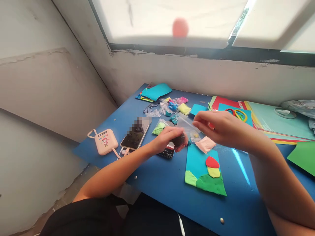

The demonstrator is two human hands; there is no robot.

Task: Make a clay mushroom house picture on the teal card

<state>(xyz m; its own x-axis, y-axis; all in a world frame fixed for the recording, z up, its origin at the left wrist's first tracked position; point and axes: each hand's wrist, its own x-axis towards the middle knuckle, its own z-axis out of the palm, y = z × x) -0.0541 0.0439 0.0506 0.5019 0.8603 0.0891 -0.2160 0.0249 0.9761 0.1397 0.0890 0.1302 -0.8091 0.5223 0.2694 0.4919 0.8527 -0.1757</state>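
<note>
My left hand (171, 137) is closed around a dark brown lump (179, 140), which looks like modelling clay. Thumb and fingers of my right hand (213, 124) are pinched together just to its right; what they hold, if anything, I cannot make out. Behind and between the hands is a clear plastic bag (185, 124). Below them lies a blue card (197, 160) with a green clay hill (213, 183), a light green patch (190, 178), and a red piece (212, 162) above a yellow piece (213, 172). A pale pink packet (206, 145) touches the card's top edge.
Bagged clay, including a light green lump (159, 128) and a yellow one (184, 108), lies behind my hands. Left are a phone (135, 134) and a pink power bank (106, 142). Scissors (240, 115) and coloured sheets (265, 114) lie right. A wall borders the blue table (157, 183).
</note>
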